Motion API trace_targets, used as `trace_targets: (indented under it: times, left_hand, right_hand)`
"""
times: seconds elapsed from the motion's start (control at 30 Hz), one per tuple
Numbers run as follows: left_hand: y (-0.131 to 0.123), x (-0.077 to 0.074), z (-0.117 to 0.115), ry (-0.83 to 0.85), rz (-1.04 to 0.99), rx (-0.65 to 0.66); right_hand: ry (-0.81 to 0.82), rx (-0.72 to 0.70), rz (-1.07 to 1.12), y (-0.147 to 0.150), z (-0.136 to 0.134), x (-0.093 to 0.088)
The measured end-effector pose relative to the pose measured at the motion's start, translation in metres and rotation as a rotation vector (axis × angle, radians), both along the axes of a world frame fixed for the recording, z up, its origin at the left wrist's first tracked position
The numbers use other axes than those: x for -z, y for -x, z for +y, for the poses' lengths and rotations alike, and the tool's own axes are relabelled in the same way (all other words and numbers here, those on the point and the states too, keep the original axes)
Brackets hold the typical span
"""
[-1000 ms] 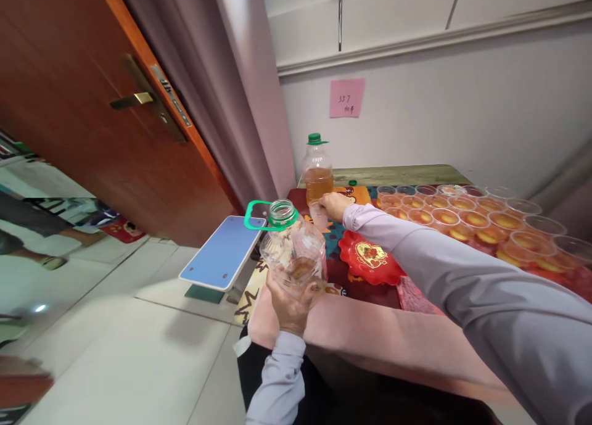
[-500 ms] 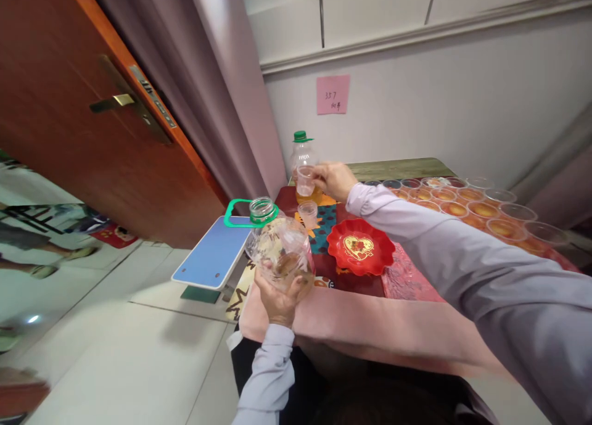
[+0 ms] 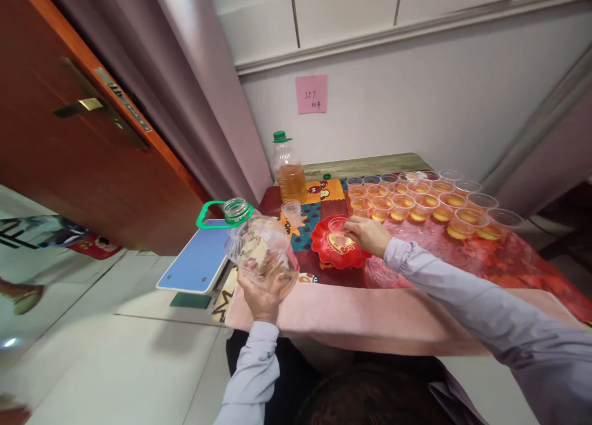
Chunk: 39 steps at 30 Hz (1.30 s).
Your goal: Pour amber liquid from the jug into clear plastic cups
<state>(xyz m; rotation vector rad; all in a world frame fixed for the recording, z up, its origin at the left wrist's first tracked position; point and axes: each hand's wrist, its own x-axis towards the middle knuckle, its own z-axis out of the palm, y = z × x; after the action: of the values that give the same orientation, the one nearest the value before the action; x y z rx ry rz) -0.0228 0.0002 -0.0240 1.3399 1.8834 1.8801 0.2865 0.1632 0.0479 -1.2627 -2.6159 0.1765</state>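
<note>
My left hand (image 3: 260, 297) is wrapped round the lower part of a big clear plastic bottle (image 3: 263, 246). This bottle has an uncapped mouth and a green ring handle; it leans to the left. In my right hand (image 3: 370, 232) a small clear plastic cup (image 3: 338, 224) is pinched, low over a red scalloped plate (image 3: 321, 252) with a gold heart design. Whether the cup touches the plate, I cannot tell. Behind the bottle stands another small clear cup (image 3: 291, 211). Farther back is a green-capped bottle (image 3: 290, 177) partly filled with amber liquid.
Rows of clear cups (image 3: 414, 208) with yellow-orange liquid fill the table's right rear. A loose green cap (image 3: 327, 176) lies at the back. Left of the table is a blue stool-like board (image 3: 197, 258), with a wooden door (image 3: 87, 166) beyond. A pink cloth (image 3: 346, 314) covers the front edge.
My right hand has carried the small cup from in front of the capped bottle down and rightward to the red plate. The left hand still holds the big bottle; the view has shifted right.
</note>
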Motion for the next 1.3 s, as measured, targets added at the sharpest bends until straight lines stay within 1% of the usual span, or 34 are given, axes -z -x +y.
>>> trace_targets:
  times: [0.1,0.17,0.23,0.3,0.37,0.43,0.5,0.57,0.6,0.63,0.67,0.7,0.77,0.8,0.83,0.9,0.97,1.07,1.17,1.3]
  left_hand:
    - [0.001,-0.003,0.002,0.006,0.005,-0.049]
    - [0.002,-0.006,0.004,0.016,0.006,-0.058]
    - [0.002,-0.013,0.006,0.037,0.017,-0.051]
    - [0.002,-0.025,0.008,0.063,0.039,-0.046]
    - [0.002,-0.043,0.007,0.086,0.068,-0.038]
    - [0.002,-0.066,0.005,0.128,0.118,-0.011]
    - [0.001,-0.092,0.001,0.264,0.243,0.022]
    - [-0.001,-0.118,-0.003,0.384,0.358,0.011]
    - [-0.002,-0.130,-0.004,0.437,0.415,0.017]
    - [-0.004,-0.141,-0.006,0.477,0.464,0.038]
    - [-0.006,-0.151,-0.007,0.514,0.504,0.070]
    - [-0.009,-0.160,-0.008,0.550,0.536,0.093]
    - [-0.013,-0.176,-0.009,0.628,0.588,0.124]
    - [-0.015,-0.182,-0.009,0.670,0.609,0.142]
    - [-0.017,-0.188,-0.010,0.710,0.629,0.162]
    - [-0.019,-0.198,-0.010,0.784,0.670,0.203]
    - [-0.020,-0.206,-0.009,0.841,0.720,0.233]
    - [-0.019,-0.212,-0.007,0.892,0.782,0.251]
    - [-0.017,-0.216,-0.006,0.910,0.814,0.269]
    - [-0.018,-0.222,-0.002,0.921,0.836,0.301]
  right_hand:
    - [-0.042,-0.024,0.067,-0.007,-0.005,-0.004]
    - [-0.111,-0.003,0.190,-0.012,-0.014,-0.007]
    - [-0.168,0.048,0.348,-0.014,-0.028,-0.007]
    - [-0.175,0.136,0.468,-0.012,-0.040,-0.001]
    - [-0.143,0.242,0.519,-0.005,-0.048,0.010]
    - [-0.113,0.330,0.549,0.005,-0.051,0.023]
    - [-0.119,0.371,0.637,0.015,-0.051,0.032]
    - [-0.119,0.364,0.809,0.025,-0.054,0.035]
    - [-0.077,0.343,0.915,0.030,-0.058,0.035]
    - [0.012,0.306,1.016,0.036,-0.064,0.034]
    - [0.150,0.257,1.104,0.043,-0.071,0.033]
    - [0.327,0.196,1.175,0.051,-0.079,0.033]
    - [0.703,0.050,1.269,0.067,-0.095,0.034]
    - [0.862,-0.023,1.307,0.074,-0.102,0.035]
    - [0.990,-0.084,1.347,0.081,-0.107,0.037]
    - [1.159,-0.163,1.426,0.089,-0.112,0.041]
    - [1.259,-0.182,1.482,0.092,-0.113,0.044]
    - [1.338,-0.163,1.537,0.089,-0.111,0.047]
    - [1.369,-0.156,1.568,0.088,-0.112,0.049]
    - [1.370,-0.151,1.593,0.089,-0.114,0.050]
